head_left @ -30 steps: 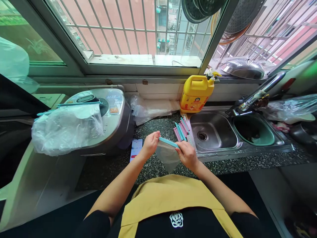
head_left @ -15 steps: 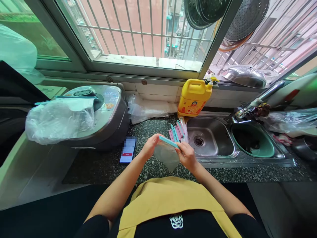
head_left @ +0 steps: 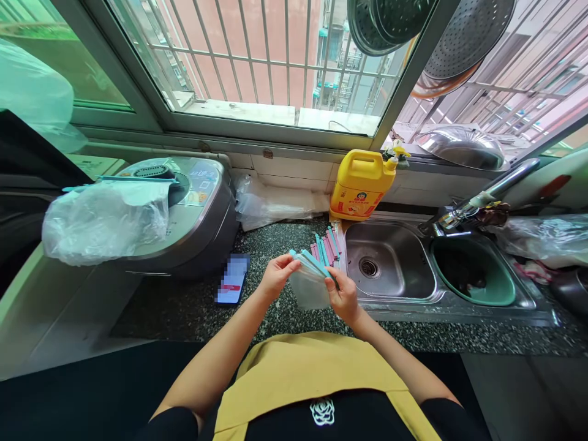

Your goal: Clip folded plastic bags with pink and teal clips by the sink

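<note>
Both hands are on a clear plastic bag [head_left: 311, 293] above the counter, its top edge facing away from me. A light-blue sealing clip [head_left: 313, 262] lies along that edge and looks like two slim strips spread apart at the left end. My left hand [head_left: 278, 274] pinches the bag's top by the strips' left end, fingertips closed. At the right end, my right hand [head_left: 342, 294] grips the clip between thumb and fingers. Just beyond lies a bunch of pink and blue sealing clips [head_left: 326, 246]. A phone [head_left: 232, 278] rests on the counter left of my left hand.
A yellow jug [head_left: 362, 187] stands behind the steel sink [head_left: 390, 260], with a green basin [head_left: 498, 288] in the right bowl. On the left, a rice cooker [head_left: 209, 214] carries another clipped plastic bag [head_left: 108, 223]. A folded plastic package [head_left: 275, 202] lies against the wall.
The single blue bar at the bag's top now shows as two strips, apart at the left end. Both hands stay close to where they were; the view has shifted slightly.
</note>
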A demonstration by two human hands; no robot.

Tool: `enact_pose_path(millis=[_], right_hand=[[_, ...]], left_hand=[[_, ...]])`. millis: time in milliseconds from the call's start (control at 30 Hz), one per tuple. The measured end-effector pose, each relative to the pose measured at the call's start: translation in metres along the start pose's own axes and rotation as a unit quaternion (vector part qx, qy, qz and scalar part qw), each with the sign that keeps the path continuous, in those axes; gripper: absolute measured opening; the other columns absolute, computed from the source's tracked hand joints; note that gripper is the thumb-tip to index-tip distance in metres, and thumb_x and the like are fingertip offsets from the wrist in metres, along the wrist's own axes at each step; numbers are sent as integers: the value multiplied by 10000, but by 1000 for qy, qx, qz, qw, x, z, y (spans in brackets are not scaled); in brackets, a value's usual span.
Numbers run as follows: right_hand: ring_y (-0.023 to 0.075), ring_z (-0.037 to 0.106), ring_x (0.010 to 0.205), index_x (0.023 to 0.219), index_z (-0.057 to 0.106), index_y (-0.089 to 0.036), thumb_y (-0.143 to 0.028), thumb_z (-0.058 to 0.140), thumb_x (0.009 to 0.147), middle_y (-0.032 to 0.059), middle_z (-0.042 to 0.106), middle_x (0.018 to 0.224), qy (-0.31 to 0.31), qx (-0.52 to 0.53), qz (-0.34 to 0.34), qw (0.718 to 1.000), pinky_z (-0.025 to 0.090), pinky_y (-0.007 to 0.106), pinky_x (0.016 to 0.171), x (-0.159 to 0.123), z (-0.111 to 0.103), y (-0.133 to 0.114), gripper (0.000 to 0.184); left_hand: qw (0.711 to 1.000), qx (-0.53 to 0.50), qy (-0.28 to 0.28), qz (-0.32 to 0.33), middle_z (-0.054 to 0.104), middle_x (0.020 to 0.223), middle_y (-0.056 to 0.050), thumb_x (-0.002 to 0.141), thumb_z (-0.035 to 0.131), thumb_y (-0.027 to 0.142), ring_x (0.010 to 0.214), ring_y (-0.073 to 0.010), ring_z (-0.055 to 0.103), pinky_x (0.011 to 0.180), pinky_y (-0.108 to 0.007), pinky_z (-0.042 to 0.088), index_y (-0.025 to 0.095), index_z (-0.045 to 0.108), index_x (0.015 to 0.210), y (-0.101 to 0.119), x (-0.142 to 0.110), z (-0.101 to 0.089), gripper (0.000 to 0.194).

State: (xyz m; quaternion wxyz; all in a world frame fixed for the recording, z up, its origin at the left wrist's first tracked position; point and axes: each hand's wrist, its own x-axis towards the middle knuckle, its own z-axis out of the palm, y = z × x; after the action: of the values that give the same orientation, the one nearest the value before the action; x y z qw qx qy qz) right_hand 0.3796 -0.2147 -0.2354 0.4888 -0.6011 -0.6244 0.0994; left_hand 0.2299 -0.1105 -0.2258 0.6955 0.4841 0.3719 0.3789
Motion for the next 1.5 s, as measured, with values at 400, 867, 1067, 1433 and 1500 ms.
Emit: enact_pose_path(millis=[400,867,1067,1433,1500], right_hand=[[184,631,911,923,421,-227,-388,363,907,90,677,980,111,195,125,967,477,381,819,7,8,-2,172],[121,536,524,785,588,-164,-491,651,668,-16,594,552,113,265,326,900,423,247,528,15,-5,14,352],[79,389,463,703,638,-136,-593,639,607,-49,449,483,-81,303,339,887,325,223,487,33,-6,3,467],[121,483,546,623,578,-170,-392,515,756,-15,526,536,-113,-120,244,956,315,214,520,79,-15,11,266],[158,562,627,692,615,-185,-384,490,788,20,607,617,-138,-257,236,927,341,223,551,96,-16,18,254]], left_hand=[[996,-15,84,26,567,585,14,573,685,469,559,-92,476,580,-218,398,144,598,625,-10,7,-4,340],[998,55,17,14,407,438,65,589,677,478,401,-48,320,403,-186,224,150,555,582,17,11,-11,349],[980,176,-80,44,436,471,51,650,642,428,458,-68,358,451,-200,271,154,559,577,33,6,2,296],[895,304,-295,-142,598,597,23,556,694,386,585,-112,510,595,-222,389,146,615,685,21,49,-47,284],[891,311,-290,-159,591,560,18,568,670,394,556,-107,502,579,-220,378,146,592,597,17,65,-63,261]])
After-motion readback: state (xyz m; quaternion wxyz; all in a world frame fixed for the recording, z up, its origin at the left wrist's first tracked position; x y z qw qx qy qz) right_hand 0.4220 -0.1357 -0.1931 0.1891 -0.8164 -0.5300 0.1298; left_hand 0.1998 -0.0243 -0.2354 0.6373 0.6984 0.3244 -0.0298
